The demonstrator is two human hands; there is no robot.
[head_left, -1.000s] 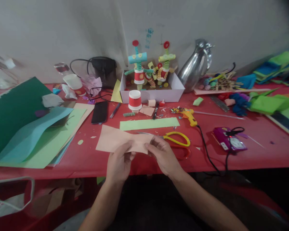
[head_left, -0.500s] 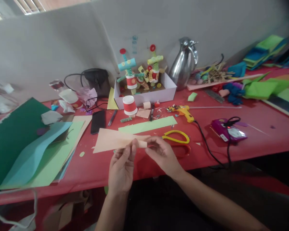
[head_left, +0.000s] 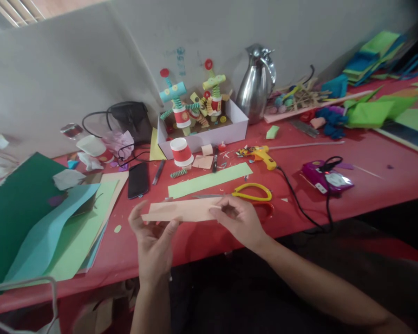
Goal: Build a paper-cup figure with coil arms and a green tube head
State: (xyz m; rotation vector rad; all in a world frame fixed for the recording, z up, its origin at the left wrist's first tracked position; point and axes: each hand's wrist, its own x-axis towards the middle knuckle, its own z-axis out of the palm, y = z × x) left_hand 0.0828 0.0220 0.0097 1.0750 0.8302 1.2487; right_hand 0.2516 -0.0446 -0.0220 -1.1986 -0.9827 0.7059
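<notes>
A folded strip of peach paper (head_left: 184, 210) is stretched level between my two hands, above the red table. My right hand (head_left: 242, 222) pinches its right end between thumb and fingers. At the left end, my left hand (head_left: 153, 246) has its thumb at the lower edge and its fingers behind and beside the paper. Just beyond the strip lie scissors (head_left: 251, 199) with one yellow and one red handle loop; my right hand covers part of them. A pale green paper strip (head_left: 209, 181) lies farther back, near a red and white paper cup (head_left: 182, 155).
A yellow glue gun (head_left: 264, 157) trails a black cord to a purple power box (head_left: 325, 178). Behind stand a white box (head_left: 209, 139) with cup figures and a steel jug (head_left: 256, 88). Coloured sheets (head_left: 80, 232) and a phone (head_left: 138, 180) lie left.
The peach paper has gone from a slanted, flared shape to a straight, narrow strip. My left hand has moved left along it, its fingers spreading; my right hand keeps the right end.
</notes>
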